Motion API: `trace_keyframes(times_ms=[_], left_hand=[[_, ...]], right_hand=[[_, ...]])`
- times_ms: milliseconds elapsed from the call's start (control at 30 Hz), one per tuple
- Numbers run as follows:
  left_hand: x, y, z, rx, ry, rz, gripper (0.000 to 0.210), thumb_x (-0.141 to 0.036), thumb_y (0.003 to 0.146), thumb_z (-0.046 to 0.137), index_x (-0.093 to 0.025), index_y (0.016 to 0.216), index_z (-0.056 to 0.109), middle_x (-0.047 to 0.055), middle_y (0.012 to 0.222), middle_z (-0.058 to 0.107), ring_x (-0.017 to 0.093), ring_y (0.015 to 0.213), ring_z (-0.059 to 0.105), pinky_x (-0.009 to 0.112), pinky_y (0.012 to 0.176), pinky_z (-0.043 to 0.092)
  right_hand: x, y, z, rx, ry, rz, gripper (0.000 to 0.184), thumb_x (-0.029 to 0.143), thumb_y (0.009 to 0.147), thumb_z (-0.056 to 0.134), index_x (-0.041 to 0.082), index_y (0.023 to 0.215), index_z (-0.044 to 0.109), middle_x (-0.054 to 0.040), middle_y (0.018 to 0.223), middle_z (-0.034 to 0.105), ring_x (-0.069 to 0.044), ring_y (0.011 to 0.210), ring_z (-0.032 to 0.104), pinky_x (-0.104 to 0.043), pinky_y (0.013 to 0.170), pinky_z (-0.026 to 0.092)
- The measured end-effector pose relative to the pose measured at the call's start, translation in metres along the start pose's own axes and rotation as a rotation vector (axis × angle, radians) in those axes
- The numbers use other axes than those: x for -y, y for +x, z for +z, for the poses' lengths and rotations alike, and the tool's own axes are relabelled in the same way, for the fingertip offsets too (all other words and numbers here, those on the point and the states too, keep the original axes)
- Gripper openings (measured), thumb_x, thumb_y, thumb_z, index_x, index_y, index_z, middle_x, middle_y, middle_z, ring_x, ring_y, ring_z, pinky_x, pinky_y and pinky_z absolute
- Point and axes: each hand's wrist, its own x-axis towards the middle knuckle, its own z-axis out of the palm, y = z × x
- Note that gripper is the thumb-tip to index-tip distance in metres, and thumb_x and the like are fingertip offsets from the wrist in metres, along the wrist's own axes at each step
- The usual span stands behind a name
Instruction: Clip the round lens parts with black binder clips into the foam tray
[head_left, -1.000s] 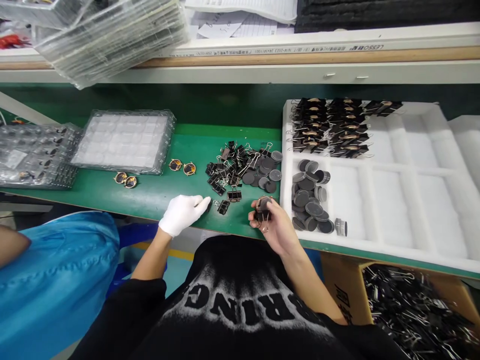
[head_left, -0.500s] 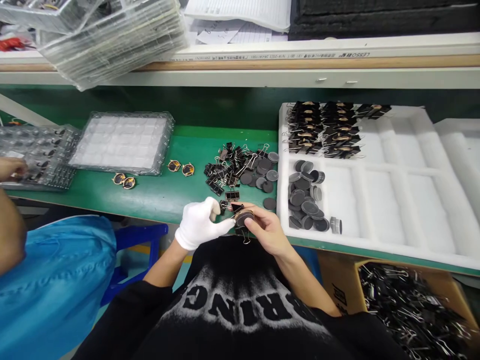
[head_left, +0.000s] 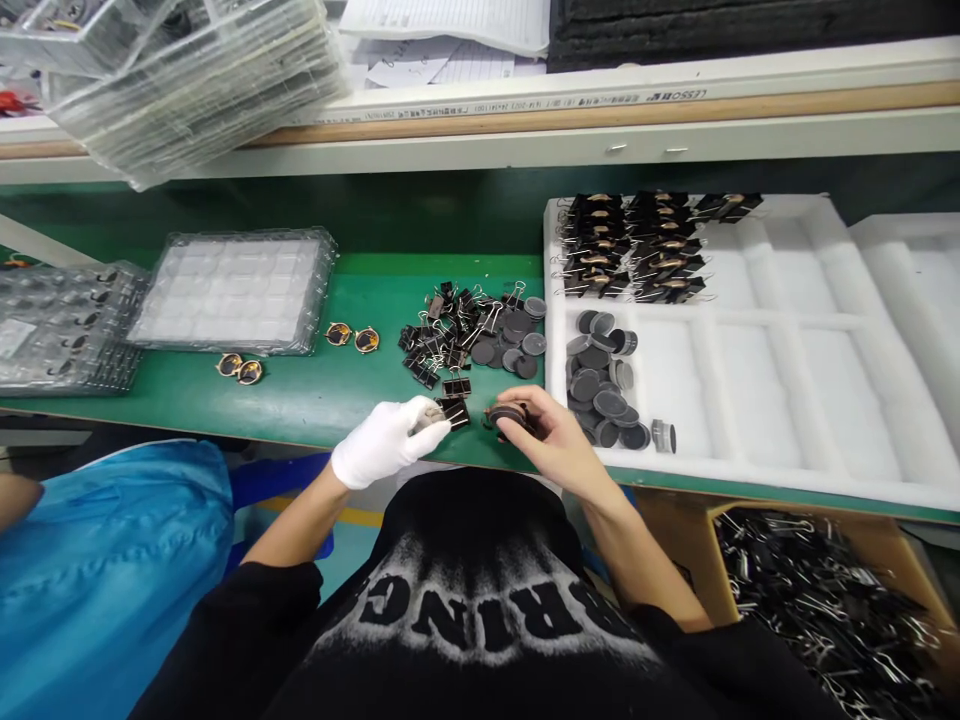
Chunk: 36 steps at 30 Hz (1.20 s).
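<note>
My left hand (head_left: 390, 440), in a white glove, pinches a black binder clip (head_left: 454, 412) by its wire handles at the front of the green table. My bare right hand (head_left: 551, 430) grips a round dark disc piece (head_left: 507, 412) with a brownish rim, thumb on its near face. The clip and the disc piece are apart, with a small gap between. Just behind my hands lies a loose binder clip (head_left: 456, 387), in front of a heap of binder clips (head_left: 435, 345). Beside that heap are several grey round discs (head_left: 517, 325).
To the right, a white foam tray (head_left: 757, 400) holds rows of clipped pieces (head_left: 600, 245) and loose grey discs (head_left: 607, 400). Gold-rimmed round parts (head_left: 366, 340) and a clear plastic tray (head_left: 225, 290) lie left. A carton of binder clips (head_left: 825, 610) stands below. A co-worker's blue garment (head_left: 127, 560) is at left.
My hands have moved apart; the left now has a binder clip away from the disc piece, which stays in my right hand. The co-worker's hand has left the view. The camera view has shifted slightly.
</note>
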Motion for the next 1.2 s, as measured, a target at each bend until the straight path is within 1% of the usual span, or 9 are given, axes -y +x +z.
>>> trace_keyframes(times_ms=[200,300,433,667,833,1000,1067,1133,1200], left_hand=[[-0.004,0.012,-0.016,0.189,0.160,0.315,0.036,-0.054,0.104,0.053,-0.021,0.093,0.063,-0.002,0.069,0.068,0.015,0.062,0.062,0.028,0.060,0.035],[-0.011,0.020,-0.020,0.177,0.268,0.481,0.047,-0.059,0.105,0.046,-0.021,0.080,0.059,-0.002,0.060,0.054,0.015,0.054,0.050,0.031,0.057,0.028],[-0.019,0.027,-0.024,0.129,0.307,0.545,0.050,-0.059,0.106,0.043,-0.021,0.078,0.058,-0.003,0.056,0.047,0.015,0.050,0.044,0.032,0.055,0.023],[-0.027,0.043,-0.028,0.197,0.275,0.489,0.035,-0.052,0.102,0.057,-0.020,0.092,0.065,-0.001,0.066,0.070,0.016,0.057,0.062,0.030,0.062,0.037],[-0.030,0.060,-0.011,0.034,0.160,0.422,0.040,-0.058,0.099,0.060,-0.019,0.096,0.067,-0.001,0.066,0.070,0.017,0.061,0.065,0.029,0.066,0.043],[-0.039,0.079,-0.001,0.001,-0.122,0.264,0.035,-0.054,0.094,0.066,-0.019,0.095,0.067,-0.002,0.071,0.071,0.014,0.063,0.065,0.026,0.063,0.046],[-0.045,0.086,-0.002,0.081,-0.325,0.166,0.037,-0.055,0.096,0.062,-0.019,0.089,0.064,-0.002,0.068,0.071,0.013,0.057,0.064,0.025,0.061,0.047],[-0.051,0.092,-0.002,0.243,-0.598,0.075,0.045,-0.060,0.099,0.057,-0.019,0.080,0.060,-0.002,0.061,0.068,0.011,0.049,0.061,0.024,0.056,0.047],[-0.057,0.097,0.003,0.420,-0.843,0.015,0.057,-0.066,0.099,0.053,-0.018,0.068,0.056,-0.001,0.050,0.061,0.011,0.042,0.055,0.024,0.051,0.045]], right_hand=[[0.020,0.007,-0.028,0.254,-0.387,-0.134,0.015,0.038,0.098,0.068,0.025,0.104,0.073,-0.0028,0.099,0.076,-0.020,0.086,0.068,-0.031,0.078,0.049],[0.028,0.010,-0.030,0.362,-0.451,-0.203,0.016,0.038,0.099,0.068,0.025,0.104,0.073,-0.0014,0.092,0.076,-0.018,0.079,0.067,-0.028,0.073,0.047],[0.030,0.010,-0.029,0.352,-0.473,-0.212,0.017,0.040,0.099,0.067,0.024,0.104,0.072,-0.0007,0.088,0.075,-0.017,0.073,0.065,-0.026,0.066,0.044],[0.038,0.009,-0.033,0.290,-0.537,-0.178,0.011,0.035,0.098,0.067,0.025,0.103,0.070,0.0013,0.085,0.075,-0.016,0.068,0.064,-0.027,0.065,0.043],[0.047,0.012,-0.045,0.184,-0.516,-0.175,0.039,0.031,0.093,0.072,0.028,0.131,0.064,-0.0021,0.104,0.079,-0.023,0.090,0.074,-0.031,0.080,0.051],[0.052,0.018,-0.065,0.165,-0.559,-0.217,0.029,0.031,0.097,0.068,0.027,0.125,0.073,-0.0040,0.111,0.078,-0.022,0.093,0.072,-0.030,0.079,0.052],[0.054,0.021,-0.081,0.237,-0.410,-0.154,0.043,0.035,0.100,0.065,0.028,0.143,0.064,-0.0065,0.122,0.076,-0.022,0.100,0.072,-0.029,0.077,0.055],[0.055,0.024,-0.096,0.392,-0.197,-0.135,0.048,0.037,0.108,0.051,0.029,0.155,0.053,-0.0085,0.125,0.075,-0.021,0.102,0.073,-0.030,0.077,0.059],[0.055,0.028,-0.106,0.460,-0.101,-0.261,0.045,0.033,0.111,0.046,0.031,0.154,0.054,-0.0094,0.127,0.073,-0.020,0.110,0.072,-0.034,0.088,0.061]])
